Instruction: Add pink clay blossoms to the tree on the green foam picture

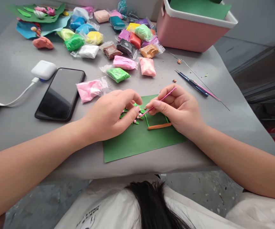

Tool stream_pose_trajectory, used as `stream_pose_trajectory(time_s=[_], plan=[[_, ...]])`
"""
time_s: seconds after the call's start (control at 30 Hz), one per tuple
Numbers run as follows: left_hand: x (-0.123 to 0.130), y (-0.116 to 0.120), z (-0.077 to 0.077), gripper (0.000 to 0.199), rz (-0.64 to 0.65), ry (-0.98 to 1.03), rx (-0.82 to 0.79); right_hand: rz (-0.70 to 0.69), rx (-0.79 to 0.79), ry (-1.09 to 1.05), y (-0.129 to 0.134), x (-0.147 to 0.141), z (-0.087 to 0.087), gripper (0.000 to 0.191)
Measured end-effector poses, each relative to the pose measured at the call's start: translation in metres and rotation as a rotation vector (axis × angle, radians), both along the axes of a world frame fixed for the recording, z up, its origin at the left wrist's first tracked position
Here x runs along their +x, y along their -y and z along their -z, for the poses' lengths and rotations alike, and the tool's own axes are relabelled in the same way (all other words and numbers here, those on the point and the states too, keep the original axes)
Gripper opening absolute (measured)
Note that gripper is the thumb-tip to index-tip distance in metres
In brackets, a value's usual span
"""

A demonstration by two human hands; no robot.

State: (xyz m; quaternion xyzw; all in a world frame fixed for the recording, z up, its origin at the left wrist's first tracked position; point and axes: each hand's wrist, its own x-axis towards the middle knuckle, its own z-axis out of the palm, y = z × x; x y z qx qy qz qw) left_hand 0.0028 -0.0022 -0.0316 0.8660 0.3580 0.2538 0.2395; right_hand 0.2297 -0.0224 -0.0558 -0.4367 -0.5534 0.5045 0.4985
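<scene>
On the green sheet (137, 143) lie clay leaves (142, 111) and pink beads (134, 121). The right hand (187, 109) pinches a pink tool (168, 93) angled toward them, likely for fine control; the left hand (113, 114) curls over them, perhaps steadying, though whether it grips anything I cannot tell.

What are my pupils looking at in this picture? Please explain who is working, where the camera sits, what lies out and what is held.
There is no robot: a person works bare-handed, seen by one head-worn camera looking forward and down. The right hand holds a thin pink tool in its fingers. The left hand is over small green and pink pieces on a green sheet. On the grey table lie packets of coloured material, perhaps modelling clay, a phone and a pink tub.
</scene>
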Motion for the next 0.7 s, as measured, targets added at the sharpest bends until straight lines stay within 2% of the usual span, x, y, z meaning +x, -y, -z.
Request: stream_pose_trajectory(time_s=[0.7], plan=[[0.0002,-0.0015,0.0027,0.021,0.032,0.004,0.004,-0.013,-0.017,-0.035,0.0016,-0.0023,-0.0051,0.031]])
